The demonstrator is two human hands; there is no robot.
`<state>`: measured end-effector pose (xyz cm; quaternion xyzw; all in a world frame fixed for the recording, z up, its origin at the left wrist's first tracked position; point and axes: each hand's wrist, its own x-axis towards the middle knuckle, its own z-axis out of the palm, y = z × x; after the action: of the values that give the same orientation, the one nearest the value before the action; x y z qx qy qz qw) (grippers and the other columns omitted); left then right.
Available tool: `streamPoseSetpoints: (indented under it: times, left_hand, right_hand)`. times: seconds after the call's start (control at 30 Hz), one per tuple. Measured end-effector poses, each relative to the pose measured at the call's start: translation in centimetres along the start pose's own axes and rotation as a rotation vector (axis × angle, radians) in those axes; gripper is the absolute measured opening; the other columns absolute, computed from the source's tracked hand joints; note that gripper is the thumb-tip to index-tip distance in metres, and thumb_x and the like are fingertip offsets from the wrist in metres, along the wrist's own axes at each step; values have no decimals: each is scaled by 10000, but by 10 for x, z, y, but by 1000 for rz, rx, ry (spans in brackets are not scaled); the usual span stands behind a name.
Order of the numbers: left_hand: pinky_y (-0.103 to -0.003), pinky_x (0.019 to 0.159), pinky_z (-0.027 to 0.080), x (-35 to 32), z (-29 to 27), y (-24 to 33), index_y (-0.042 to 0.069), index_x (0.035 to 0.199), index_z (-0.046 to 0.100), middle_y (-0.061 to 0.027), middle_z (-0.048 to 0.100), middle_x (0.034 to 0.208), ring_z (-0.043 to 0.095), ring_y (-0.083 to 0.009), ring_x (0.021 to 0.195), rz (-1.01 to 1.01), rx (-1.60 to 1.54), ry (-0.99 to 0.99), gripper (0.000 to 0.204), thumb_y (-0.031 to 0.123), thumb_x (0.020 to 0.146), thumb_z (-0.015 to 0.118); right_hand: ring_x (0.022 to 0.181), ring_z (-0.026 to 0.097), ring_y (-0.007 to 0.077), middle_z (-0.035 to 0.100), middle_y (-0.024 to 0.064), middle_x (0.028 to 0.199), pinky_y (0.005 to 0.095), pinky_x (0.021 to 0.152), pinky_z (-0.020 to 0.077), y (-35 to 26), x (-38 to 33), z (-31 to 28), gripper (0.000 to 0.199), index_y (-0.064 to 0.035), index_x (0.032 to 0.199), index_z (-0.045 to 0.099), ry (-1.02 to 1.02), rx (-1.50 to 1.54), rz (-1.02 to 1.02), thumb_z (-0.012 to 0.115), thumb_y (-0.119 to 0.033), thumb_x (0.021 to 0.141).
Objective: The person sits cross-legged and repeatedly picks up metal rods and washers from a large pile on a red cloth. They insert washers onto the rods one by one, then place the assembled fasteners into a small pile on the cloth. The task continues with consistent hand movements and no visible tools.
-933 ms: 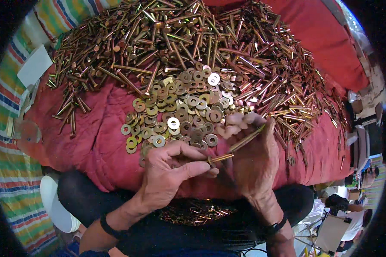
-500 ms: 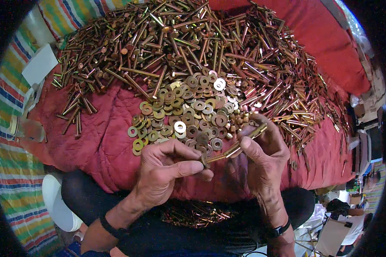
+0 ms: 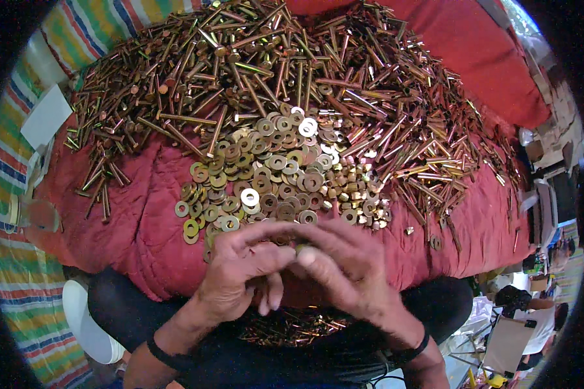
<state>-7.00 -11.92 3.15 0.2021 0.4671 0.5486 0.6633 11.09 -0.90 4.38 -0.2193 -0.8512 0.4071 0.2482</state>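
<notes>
My left hand (image 3: 243,272) and my right hand (image 3: 344,269) meet in front of a heap of washers (image 3: 276,178). Thumbs and fingertips are pinched together, and a small bit of metal shows between them; the rest of what they hold is hidden behind the fingers. Right of the washers lie small brass-coloured nuts (image 3: 350,185). Behind them spreads a big pile of long hex-head bolts (image 3: 194,97), with shiny rods or tubes (image 3: 428,155) on its right side. More bolts (image 3: 298,326) lie low down, between my legs.
A red quilted cloth (image 3: 130,214) lies under the hardware. Striped sheeting (image 3: 26,272) runs along the left, with a white card (image 3: 47,118), a clear jar (image 3: 40,214) and a white bucket (image 3: 87,324) near it. Another person (image 3: 542,318) is at far right.
The right hand has come left to meet the left hand. The bolt that stretched between them, with a washer at the left fingers, is now hidden. The view has shifted slightly.
</notes>
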Motion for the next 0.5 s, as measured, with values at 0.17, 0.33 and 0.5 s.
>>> streamPoseSetpoints:
  times: [0.17,0.33,0.5]
  left_hand:
    - [-262,387,461,1,-1,-3,-82,1182,717,-143,700,738,613,-152,455,70,-46,53,262,7,936,734]
    - [-244,389,460,0,-5,-8,-81,1191,726,-111,706,736,606,-127,456,92,-98,50,256,6,951,732]
    - [-258,388,465,-2,-5,-9,-92,1185,710,-147,702,733,582,-153,434,96,-62,95,274,-9,924,717]
  right_hand:
    - [863,734,246,732,122,979,349,741,577,10,-2,-61,241,-14,1098,767,52,-240,154,806,-108,879]
    - [770,727,270,703,95,919,371,640,566,41,-9,-62,276,-54,1089,765,2,-656,13,803,-71,816]
    - [707,693,308,662,95,902,412,585,551,64,-14,-49,274,-72,1038,702,-5,-864,-90,797,-117,785]
